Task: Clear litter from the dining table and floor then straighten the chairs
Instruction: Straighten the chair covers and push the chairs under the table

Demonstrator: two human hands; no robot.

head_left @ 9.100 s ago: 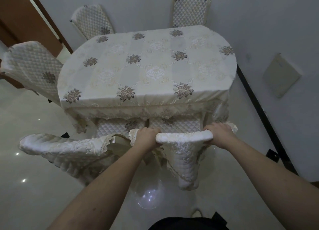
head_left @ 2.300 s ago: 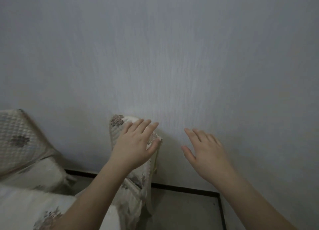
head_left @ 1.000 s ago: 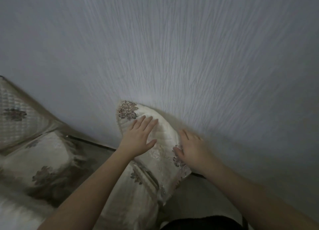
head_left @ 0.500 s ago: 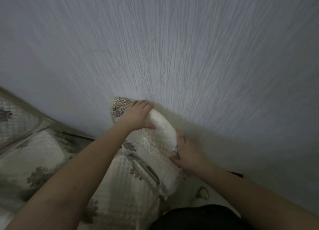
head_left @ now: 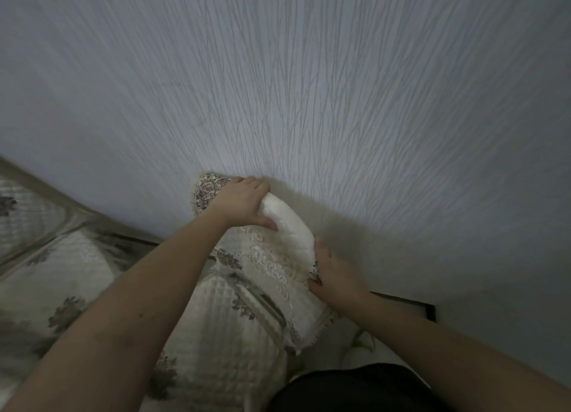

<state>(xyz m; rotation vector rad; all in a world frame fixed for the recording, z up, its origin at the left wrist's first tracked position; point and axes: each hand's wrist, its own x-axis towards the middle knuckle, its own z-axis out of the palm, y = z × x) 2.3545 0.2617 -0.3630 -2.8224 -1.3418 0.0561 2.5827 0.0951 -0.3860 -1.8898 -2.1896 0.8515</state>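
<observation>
Chair backrest (head_left: 287, 226), cream quilted cover with embroidered lace and a brown floral patch at its far end, stands right against the textured wall (head_left: 309, 87); top edge runs diagonally from upper left to lower right in the view. The cover's lace skirt hangs down the near side of the backrest toward the quilted seat cushion (head_left: 228, 334).

Left hand (head_left: 241, 203): fingers curled over the top edge near its far end, thumb pressed on the near face; clamped on the backrest. Right hand (head_left: 333, 275): gripping the nearer end of the same top edge, thumb on the near side, fingers wrapped behind and hidden between cover and wall. Both forearms reach in from the bottom of the frame.

To the left, the counter (head_left: 46, 275) under a cream tablecloth with brown flower motifs; its edge lies close to the seat. Beyond it, far left, another quilted chair back (head_left: 24, 214), partly cut off by the frame.

Dark skirting board (head_left: 411, 305) runs along the wall foot to the right of the chair. A small pale object lies on the floor below the right wrist, possibly a slipper; too dim to tell. Dark clothing (head_left: 355, 390) at bottom centre.
</observation>
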